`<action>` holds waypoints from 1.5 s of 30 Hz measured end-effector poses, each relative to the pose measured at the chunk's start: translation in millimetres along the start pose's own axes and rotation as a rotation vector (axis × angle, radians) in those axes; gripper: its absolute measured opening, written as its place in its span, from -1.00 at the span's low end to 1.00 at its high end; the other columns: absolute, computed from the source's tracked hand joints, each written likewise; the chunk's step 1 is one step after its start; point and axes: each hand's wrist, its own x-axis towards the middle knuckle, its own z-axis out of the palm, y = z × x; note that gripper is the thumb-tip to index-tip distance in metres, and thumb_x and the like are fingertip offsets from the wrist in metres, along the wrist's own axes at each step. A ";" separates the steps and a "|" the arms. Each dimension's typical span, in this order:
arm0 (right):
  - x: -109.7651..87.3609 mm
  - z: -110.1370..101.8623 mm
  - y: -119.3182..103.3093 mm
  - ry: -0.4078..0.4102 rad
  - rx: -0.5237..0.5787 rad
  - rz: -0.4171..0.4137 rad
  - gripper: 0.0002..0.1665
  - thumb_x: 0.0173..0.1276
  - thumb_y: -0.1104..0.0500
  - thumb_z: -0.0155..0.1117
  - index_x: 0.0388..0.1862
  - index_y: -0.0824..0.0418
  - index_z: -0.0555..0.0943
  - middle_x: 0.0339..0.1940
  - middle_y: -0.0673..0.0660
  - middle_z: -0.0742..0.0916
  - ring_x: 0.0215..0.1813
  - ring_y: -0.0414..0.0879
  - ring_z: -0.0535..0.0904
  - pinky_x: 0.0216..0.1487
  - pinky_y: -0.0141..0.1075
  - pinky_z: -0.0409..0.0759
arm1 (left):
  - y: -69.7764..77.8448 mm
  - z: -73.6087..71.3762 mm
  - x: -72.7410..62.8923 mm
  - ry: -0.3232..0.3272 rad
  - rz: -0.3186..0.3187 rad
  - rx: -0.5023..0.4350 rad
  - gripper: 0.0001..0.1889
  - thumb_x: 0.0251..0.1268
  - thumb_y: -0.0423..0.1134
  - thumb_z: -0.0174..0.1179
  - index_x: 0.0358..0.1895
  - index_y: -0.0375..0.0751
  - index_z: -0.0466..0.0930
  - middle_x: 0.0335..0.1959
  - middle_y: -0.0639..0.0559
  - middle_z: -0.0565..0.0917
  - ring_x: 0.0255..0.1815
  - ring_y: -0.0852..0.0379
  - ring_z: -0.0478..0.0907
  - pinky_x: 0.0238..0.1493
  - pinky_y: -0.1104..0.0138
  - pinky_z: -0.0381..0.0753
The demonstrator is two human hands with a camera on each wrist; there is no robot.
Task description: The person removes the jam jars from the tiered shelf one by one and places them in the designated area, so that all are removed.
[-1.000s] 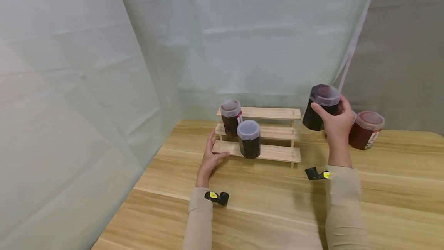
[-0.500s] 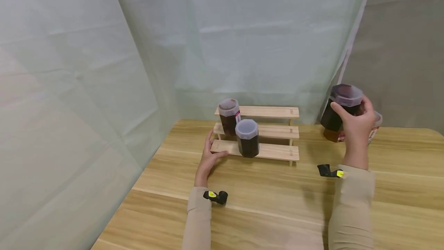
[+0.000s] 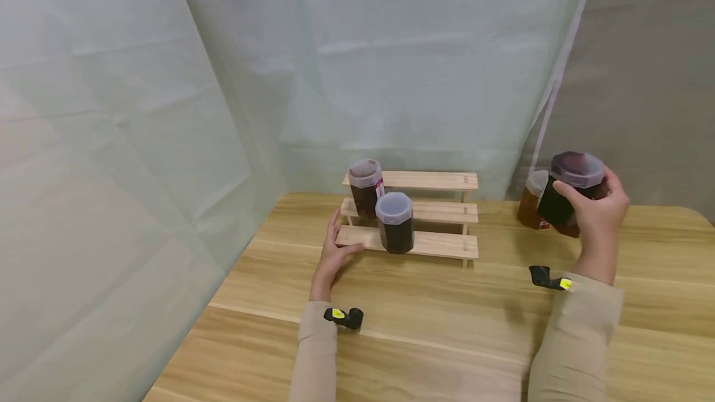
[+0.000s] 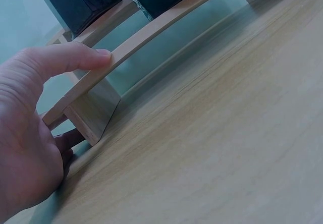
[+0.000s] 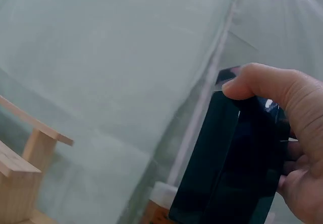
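My right hand (image 3: 600, 219) grips a dark octagonal jar (image 3: 564, 203) with a translucent lid, raised at the right of the head view. In the right wrist view the thumb lies across the jar's (image 5: 227, 158) upper side, and its fingers are mostly hidden behind it. At the left end of a three-step wooden display rack (image 3: 447, 245), my left hand (image 3: 333, 259) holds the lowest step, thumb on its front edge and fingers round the end. One dark jar (image 3: 397, 234) stands on the lowest step, and another (image 3: 365, 197) with a red-and-white label stands behind it to the left.
An amber-brown jar (image 3: 530, 206) with a pale lid stands on the wooden table (image 3: 436, 315), just left of the held jar. Part of another reddish jar (image 3: 570, 229) shows below the held one. Pale cloth (image 3: 402, 79) hangs behind the table.
My right hand has carried the dark jar rightward, away from the rack, then lower, in front of the jars at the right. The left hand keeps its place on the rack.
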 end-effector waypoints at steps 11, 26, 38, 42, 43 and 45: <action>-0.3 -12.8 19.6 -0.020 0.074 0.026 -0.42 -0.07 0.61 0.36 -0.13 0.08 0.63 -0.23 -0.11 0.68 -0.12 -0.30 0.54 -0.14 -0.61 0.48 | -1.1 -3.7 1.6 0.002 0.003 -0.003 0.08 0.00 -0.57 0.34 0.57 -0.06 -0.11 0.46 -0.39 0.18 0.43 -0.29 0.21 0.51 -0.08 0.04; 8.8 -47.5 65.7 -0.322 -0.205 0.095 -0.31 0.13 0.48 0.30 0.09 -0.12 0.37 -0.20 -0.35 0.55 -0.13 -0.49 0.42 -0.08 -0.71 0.32 | -1.1 -0.3 0.7 -0.008 0.000 -0.017 0.08 0.01 -0.57 0.33 0.57 -0.09 -0.13 0.47 -0.40 0.15 0.46 -0.29 0.16 0.51 -0.13 0.00; 6.9 -49.0 64.1 -0.384 -0.146 0.065 -0.33 0.11 0.52 0.28 -0.04 -0.18 0.39 -0.18 -0.35 0.55 -0.12 -0.50 0.42 -0.09 -0.71 0.34 | -2.0 -1.1 0.8 0.000 -0.005 -0.006 0.08 0.01 -0.57 0.33 0.57 -0.06 -0.12 0.48 -0.38 0.15 0.48 -0.29 0.14 0.51 -0.14 -0.02; 7.1 -50.3 63.0 -0.398 -0.160 0.067 -0.32 0.13 0.51 0.30 0.02 -0.17 0.38 -0.16 -0.36 0.53 -0.11 -0.51 0.41 -0.09 -0.71 0.34 | -1.2 -0.5 1.1 -0.002 -0.003 -0.010 0.08 0.01 -0.56 0.34 0.57 -0.07 -0.12 0.47 -0.37 0.16 0.46 -0.28 0.16 0.51 -0.13 -0.01; 7.2 -50.6 62.8 -0.399 -0.172 0.066 -0.31 0.13 0.50 0.30 0.05 -0.16 0.38 -0.15 -0.36 0.53 -0.10 -0.51 0.40 -0.08 -0.72 0.33 | -1.1 -0.5 1.0 -0.002 -0.002 -0.007 0.08 0.02 -0.56 0.33 0.57 -0.08 -0.13 0.47 -0.37 0.16 0.46 -0.28 0.16 0.51 -0.13 -0.01; 7.5 -51.4 62.5 -0.402 -0.195 0.062 -0.28 0.14 0.48 0.31 0.12 -0.14 0.36 -0.14 -0.37 0.51 -0.10 -0.52 0.39 -0.08 -0.73 0.32 | -1.1 -0.1 1.5 -0.004 0.000 -0.004 0.07 0.02 -0.56 0.33 0.57 -0.09 -0.13 0.48 -0.38 0.15 0.47 -0.29 0.14 0.51 -0.15 -0.01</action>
